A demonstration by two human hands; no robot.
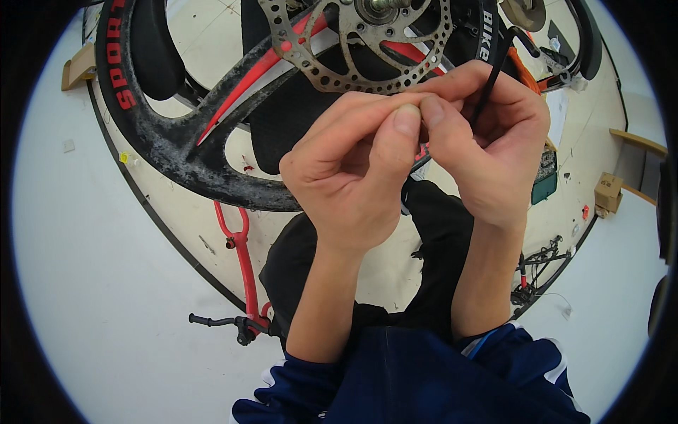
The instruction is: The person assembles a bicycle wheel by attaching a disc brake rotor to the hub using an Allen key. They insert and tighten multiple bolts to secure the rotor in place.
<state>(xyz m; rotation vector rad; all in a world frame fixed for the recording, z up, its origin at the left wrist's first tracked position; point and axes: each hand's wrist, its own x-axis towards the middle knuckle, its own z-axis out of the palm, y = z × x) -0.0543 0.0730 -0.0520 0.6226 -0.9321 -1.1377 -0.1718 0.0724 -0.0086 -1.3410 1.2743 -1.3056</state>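
Note:
My left hand (346, 169) and my right hand (491, 148) meet in front of me, thumbs and fingertips pinched together. Whatever sits between those fingertips is too small and covered to make out. A thin black rod (492, 81), its kind unclear, slants up out of my right hand, tucked between the fingers and palm. Just beyond the fingers is a drilled metal brake disc (328, 79), fixed to the hub of a black wheel (205, 173) with red and white on its broad spokes. My hands hide the disc's near lower edge.
Lower left, a red bike frame (244, 272) with black handlebar (220, 321) rests on the floor. A dark green case (544, 188), a cardboard box (608, 193) and black bike parts (540, 263) lie to the right. Orange material (523, 69) shows behind my right hand.

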